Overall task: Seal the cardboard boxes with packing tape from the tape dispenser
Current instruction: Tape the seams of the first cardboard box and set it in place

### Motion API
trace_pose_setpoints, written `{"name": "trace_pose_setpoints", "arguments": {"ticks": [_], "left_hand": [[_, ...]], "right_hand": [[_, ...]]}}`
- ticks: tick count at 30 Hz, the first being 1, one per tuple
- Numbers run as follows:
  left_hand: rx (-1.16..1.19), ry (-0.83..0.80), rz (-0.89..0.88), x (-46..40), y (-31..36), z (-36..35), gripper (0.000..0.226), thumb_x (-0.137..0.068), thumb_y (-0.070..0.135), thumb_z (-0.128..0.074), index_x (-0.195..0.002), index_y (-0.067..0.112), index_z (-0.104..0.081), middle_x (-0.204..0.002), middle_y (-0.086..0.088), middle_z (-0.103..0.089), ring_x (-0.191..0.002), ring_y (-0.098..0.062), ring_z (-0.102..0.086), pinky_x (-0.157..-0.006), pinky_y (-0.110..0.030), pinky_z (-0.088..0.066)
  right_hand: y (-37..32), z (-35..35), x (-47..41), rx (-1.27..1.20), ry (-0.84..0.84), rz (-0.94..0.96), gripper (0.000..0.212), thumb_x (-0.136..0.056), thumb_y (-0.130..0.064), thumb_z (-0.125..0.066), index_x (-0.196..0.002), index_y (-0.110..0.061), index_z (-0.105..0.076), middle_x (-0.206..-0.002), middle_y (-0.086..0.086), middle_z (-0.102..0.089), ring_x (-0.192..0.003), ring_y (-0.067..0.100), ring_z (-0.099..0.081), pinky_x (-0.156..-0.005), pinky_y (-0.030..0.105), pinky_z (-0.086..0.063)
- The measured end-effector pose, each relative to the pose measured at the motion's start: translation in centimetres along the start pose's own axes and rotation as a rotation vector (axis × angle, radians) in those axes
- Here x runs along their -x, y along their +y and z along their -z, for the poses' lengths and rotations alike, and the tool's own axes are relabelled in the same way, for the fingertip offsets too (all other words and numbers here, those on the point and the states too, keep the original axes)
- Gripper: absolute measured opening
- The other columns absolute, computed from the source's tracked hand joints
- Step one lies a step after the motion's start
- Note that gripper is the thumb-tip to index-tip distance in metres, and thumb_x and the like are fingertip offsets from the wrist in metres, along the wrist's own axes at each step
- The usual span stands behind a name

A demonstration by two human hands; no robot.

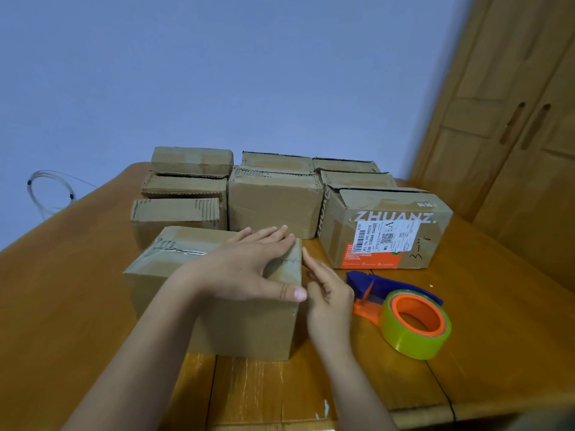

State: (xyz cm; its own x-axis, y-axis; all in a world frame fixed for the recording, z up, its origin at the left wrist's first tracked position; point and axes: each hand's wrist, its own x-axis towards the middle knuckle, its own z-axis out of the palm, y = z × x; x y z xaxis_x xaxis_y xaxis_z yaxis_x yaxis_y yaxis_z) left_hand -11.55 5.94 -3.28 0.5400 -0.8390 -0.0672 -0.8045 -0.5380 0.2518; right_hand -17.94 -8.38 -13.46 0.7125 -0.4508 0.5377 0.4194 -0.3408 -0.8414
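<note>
Hands on the near box [217, 306], table's [62, 306] front edge.
L hand [249, 269] flat, fingers straight on top; R hand [329, 293] fingers loose against its right side, holding nothing; tape dispenser [404, 309] lies just right.

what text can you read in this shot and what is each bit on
"ZHUANZ." in white capitals on the front of the brown cardboard box at right.
"538-538AH-044" printed sideways on the white shipping label stuck to that box.
"A" on the same label.
"3" and further strokes handwritten in black on that box: the rest is unclear.
Barcode digits, QR code, small label print and orange strip text: too small to read.
</note>
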Motion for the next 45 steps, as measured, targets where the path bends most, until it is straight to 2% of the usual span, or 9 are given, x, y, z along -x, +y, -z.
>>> {"name": "trace_pose_setpoints", "arguments": {"ticks": [5, 8, 13, 18, 24, 31, 35, 38, 45], "left_hand": [[0.005, 0.001, -0.009, 0.0, 0.1, 0.1, 0.143, -0.034, 0.104, -0.010, -0.154, 0.027, 0.000, -0.159, 0.012, 0.010, -0.132, 0.011, 0.013, -0.112, -0.023, 0.011], [0.030, -0.007, -0.027, 0.1, 0.1, 0.3, 0.142, -0.035, 0.104, -0.013, -0.154, 0.027, -0.001, -0.160, 0.012, 0.009, -0.131, 0.011, 0.012, -0.111, -0.022, 0.012], [0.052, 0.007, -0.036, 0.0, -0.1, 0.1, 0.140, -0.037, 0.103, -0.019, -0.153, 0.027, -0.003, -0.160, 0.012, 0.007, -0.136, 0.009, 0.010, -0.111, -0.022, 0.012], [-0.002, -0.012, -0.011, 0.2, 0.4, 0.3, 0.123, -0.060, 0.083, -0.058, -0.153, 0.026, 0.001, -0.160, 0.011, 0.009, -0.143, 0.001, 0.010, -0.116, -0.028, 0.011], [-0.013, 0.001, -0.009, 0.2, 0.5, 0.2, 0.110, -0.075, 0.066, -0.063, -0.154, 0.024, 0.000, -0.160, 0.010, 0.007, -0.145, -0.002, 0.009, -0.117, -0.029, 0.009], [-0.020, 0.016, -0.016, 0.1, 0.5, 0.1, 0.108, -0.074, 0.063, -0.063, -0.153, 0.025, -0.001, -0.160, 0.011, 0.006, -0.145, -0.001, 0.008, -0.116, -0.027, 0.008], [-0.024, 0.017, -0.029, 0.1, 0.1, 0.0, 0.122, -0.061, 0.082, -0.057, -0.153, 0.026, -0.002, -0.161, 0.010, 0.004, -0.144, 0.000, 0.006, -0.113, -0.024, 0.009], [-0.025, 0.028, -0.045, 0.1, 0.1, 0.0, 0.127, -0.047, 0.087, -0.036, -0.153, 0.027, -0.002, -0.160, 0.011, 0.004, -0.141, 0.005, 0.008, -0.111, -0.021, 0.010], [-0.036, 0.028, -0.049, 0.2, 0.0, -0.1, 0.128, -0.044, 0.086, -0.033, -0.153, 0.028, 0.000, -0.160, 0.012, 0.006, -0.143, 0.001, 0.007, -0.112, -0.022, 0.010]], "right_hand": [[-0.5, 1.1, 0.7, -0.006, -0.099, -0.033, 0.055, -0.082, -0.005, -0.041, -0.120, -0.041, -0.056, -0.127, -0.009, -0.061, -0.123, 0.005, -0.053, -0.106, 0.032, -0.043], [-0.9, 2.1, 0.9, -0.089, -0.094, -0.054, 0.052, -0.078, -0.006, -0.038, -0.114, -0.034, -0.063, -0.120, -0.016, -0.065, -0.121, 0.004, -0.055, -0.106, 0.031, -0.042], [-1.7, 2.7, 2.5, -0.230, 0.029, -0.023, 0.040, -0.083, -0.005, -0.044, -0.115, -0.018, -0.064, -0.113, -0.008, -0.070, -0.111, 0.012, -0.063, -0.094, 0.025, -0.048], [-2.3, 2.0, 4.1, -0.233, 0.025, 0.025, 0.034, -0.083, -0.032, -0.054, -0.113, -0.024, -0.067, -0.120, -0.003, -0.065, -0.116, 0.018, -0.058, -0.094, 0.029, -0.048], [-3.1, 1.0, 4.6, -0.098, 0.044, 0.116, 0.020, -0.085, -0.029, -0.060, -0.104, -0.030, -0.067, -0.111, -0.012, -0.064, -0.113, 0.016, -0.058, -0.092, 0.024, -0.047], [-3.3, 0.2, 4.7, -0.071, 0.170, 0.117, 0.009, -0.081, -0.029, -0.065, -0.089, -0.030, -0.068, -0.098, -0.014, -0.068, -0.101, 0.011, -0.064, -0.085, 0.019, -0.049], [-3.2, -0.4, 4.6, -0.144, 0.269, 0.042, 0.014, -0.075, -0.017, -0.070, -0.075, -0.031, -0.072, -0.084, -0.011, -0.069, -0.089, 0.011, -0.066, -0.079, 0.019, -0.048], [-3.2, -1.1, 4.8, -0.153, 0.318, -0.009, 0.020, -0.075, -0.012, -0.067, -0.073, -0.032, -0.070, -0.078, -0.006, -0.068, -0.082, 0.013, -0.065, -0.075, 0.022, -0.048], [-3.7, -1.2, 5.0, -0.095, 0.307, -0.021, 0.015, -0.077, -0.026, -0.067, -0.081, -0.040, -0.070, -0.078, -0.009, -0.066, -0.081, 0.013, -0.063, -0.073, 0.023, -0.048]]}}
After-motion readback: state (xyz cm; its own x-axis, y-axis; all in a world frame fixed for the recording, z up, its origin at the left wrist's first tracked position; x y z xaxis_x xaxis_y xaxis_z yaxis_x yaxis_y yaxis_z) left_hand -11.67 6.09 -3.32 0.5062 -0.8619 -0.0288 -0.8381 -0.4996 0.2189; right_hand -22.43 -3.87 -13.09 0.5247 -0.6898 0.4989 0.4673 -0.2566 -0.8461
